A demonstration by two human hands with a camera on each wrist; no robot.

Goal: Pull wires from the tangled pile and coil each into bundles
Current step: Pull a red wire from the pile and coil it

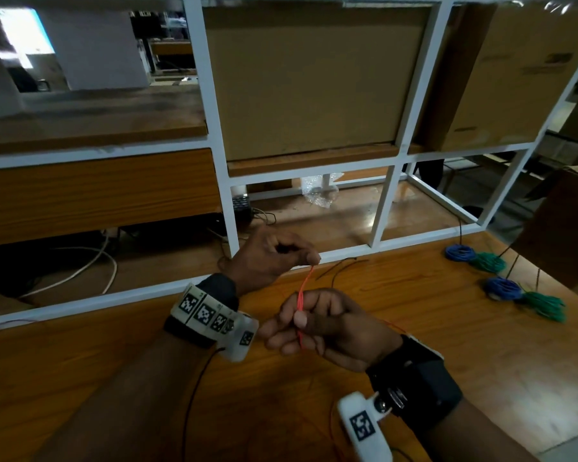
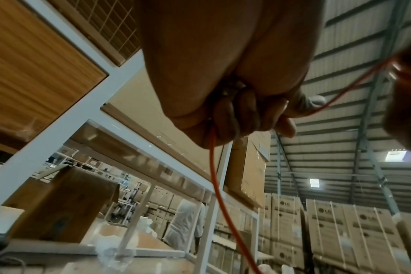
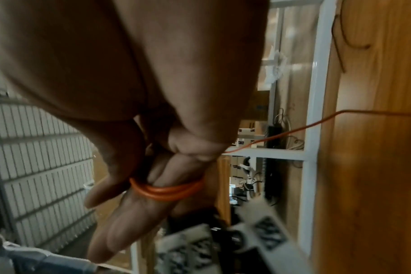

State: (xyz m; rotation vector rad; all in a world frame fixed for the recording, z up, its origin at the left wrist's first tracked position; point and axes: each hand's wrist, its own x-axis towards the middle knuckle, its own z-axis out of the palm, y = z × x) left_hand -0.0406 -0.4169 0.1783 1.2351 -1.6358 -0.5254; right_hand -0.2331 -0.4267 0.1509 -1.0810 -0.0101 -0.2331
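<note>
Orange wire (image 1: 301, 303) between both hands (image 1: 327, 325)

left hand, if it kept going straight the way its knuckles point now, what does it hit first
Probably the white frame bar at the back edge of the table, just beyond the left hand, which pinches the orange wire. Depth is unclear; the hand may sit above it.

Wire (image 1: 302, 296): orange. Counter (image 1: 447, 345): brown, wood-grain. Frame (image 1: 214, 128): white. Coiled bundles: two blue (image 1: 460, 252), two green (image 1: 488, 262). Wrist straps (image 1: 421, 381): black. Marker tags (image 1: 203, 311): white with black square patterns. Boxes (image 1: 314, 78): plain tan cardboard.
</note>
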